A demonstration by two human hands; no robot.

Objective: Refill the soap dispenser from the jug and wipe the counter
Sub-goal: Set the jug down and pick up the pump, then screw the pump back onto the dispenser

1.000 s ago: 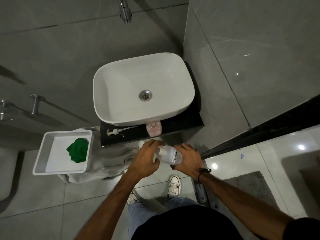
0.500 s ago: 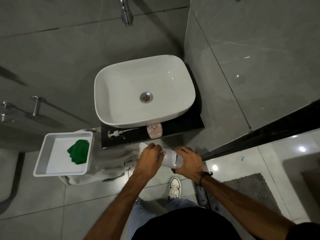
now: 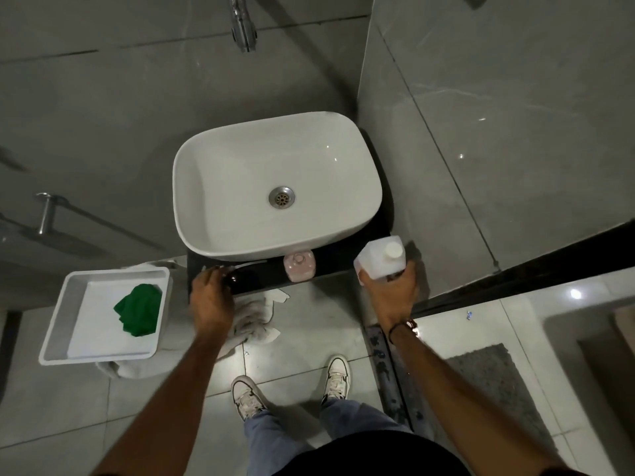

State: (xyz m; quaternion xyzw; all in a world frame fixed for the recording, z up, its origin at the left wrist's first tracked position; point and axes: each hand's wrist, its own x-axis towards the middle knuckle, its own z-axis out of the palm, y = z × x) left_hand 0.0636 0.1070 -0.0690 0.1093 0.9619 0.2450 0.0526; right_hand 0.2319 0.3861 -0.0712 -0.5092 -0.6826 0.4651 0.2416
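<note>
Head cam, looking straight down at the vanity. Right hand (image 3: 390, 293) holds the translucent white jug (image 3: 379, 257) upright at the right end of the black counter (image 3: 330, 262), fingers wrapped around its lower body from the near side. White cap (image 3: 393, 250) is on. A label patch shows low on the jug just above the fingers, but the writing is too small to read.

Left hand (image 3: 211, 298) is at the left end of the counter, fingers curled down over the white pump head (image 3: 240, 266) lying there; its tube pokes out toward the right. Whether the fingers actually pinch it or just rest on it, cannot tell.

Pink soap dispenser (image 3: 299, 266) stands on the counter between the two hands, tight against the front of the white basin (image 3: 275, 183), neck open. No brand or text legible on it.

White tray (image 3: 103, 317) sits left of the counter with a green cloth (image 3: 139, 309) bunched in it. A pale towel (image 3: 254, 321) lies crumpled on the floor tiles below the left hand. Chrome tap (image 3: 244, 27) is above the basin on the wall.
</note>
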